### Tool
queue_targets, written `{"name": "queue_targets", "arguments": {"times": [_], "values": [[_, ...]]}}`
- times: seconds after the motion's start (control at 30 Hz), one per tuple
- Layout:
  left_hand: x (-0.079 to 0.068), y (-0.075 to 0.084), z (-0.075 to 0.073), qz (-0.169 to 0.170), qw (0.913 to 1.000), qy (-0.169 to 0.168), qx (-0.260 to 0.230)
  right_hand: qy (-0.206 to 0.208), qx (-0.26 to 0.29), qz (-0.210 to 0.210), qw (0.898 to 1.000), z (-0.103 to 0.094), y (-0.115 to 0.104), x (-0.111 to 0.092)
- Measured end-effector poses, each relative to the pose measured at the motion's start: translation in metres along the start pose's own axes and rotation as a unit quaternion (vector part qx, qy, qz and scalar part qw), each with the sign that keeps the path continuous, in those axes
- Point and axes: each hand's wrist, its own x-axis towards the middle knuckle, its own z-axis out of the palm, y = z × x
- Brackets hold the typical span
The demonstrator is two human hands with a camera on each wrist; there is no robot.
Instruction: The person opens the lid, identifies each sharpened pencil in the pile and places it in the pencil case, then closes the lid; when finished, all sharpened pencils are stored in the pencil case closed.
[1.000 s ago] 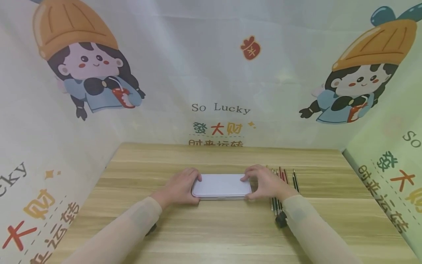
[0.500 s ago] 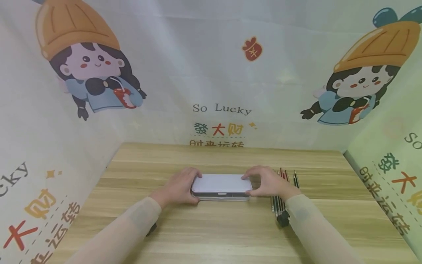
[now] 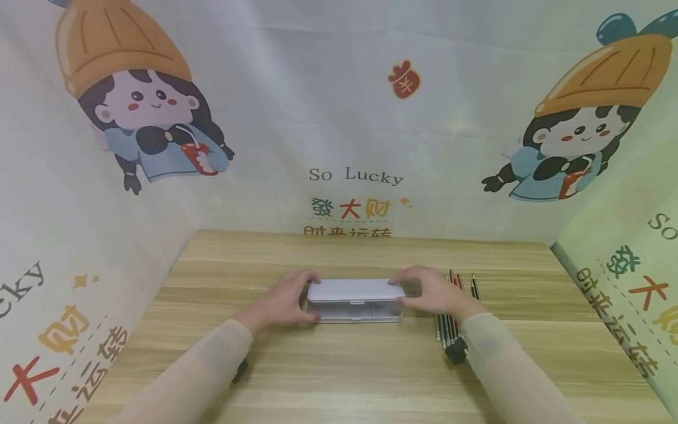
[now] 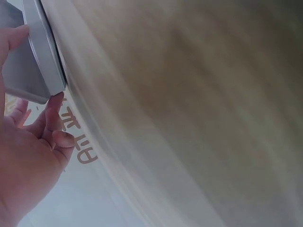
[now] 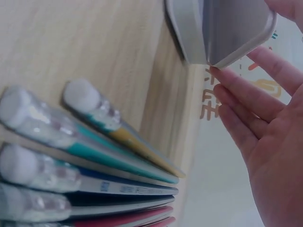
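Note:
A white pencil case [image 3: 349,290] lies lengthwise at the middle of the table, its lid partly raised and its grey inside visible at the front. My left hand [image 3: 283,301] holds the left end, thumb at the lower front corner and fingers round the back. In the left wrist view, that hand's fingertips touch the case's back corner. At the other end my right hand [image 3: 436,294] holds the lid between thumb at the front edge and fingers behind. The right wrist view shows the lid [image 5: 241,28] tilted away from the base [image 5: 187,35].
Several pencils [image 3: 447,327] with white eraser ends lie side by side under and near my right wrist. One dark pencil [image 3: 475,288] lies a little apart, further right. Printed cloth walls [image 3: 254,147] enclose the wooden table [image 3: 339,377] at the back and sides.
The lid, closed one second ago, has lifted at its front edge, and the gap has widened. My right thumb has risen with it; the left hand stays at its end.

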Motion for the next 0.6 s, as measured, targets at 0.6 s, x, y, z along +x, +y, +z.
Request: {"name": "queue_targets", "arguments": {"times": [0.6], "values": [[-0.003,0.005,0.000,-0.069,0.9961,0.016,-0.053,0.027,0.083,0.114,0.990,-0.007,-0.002,0.010]]}}
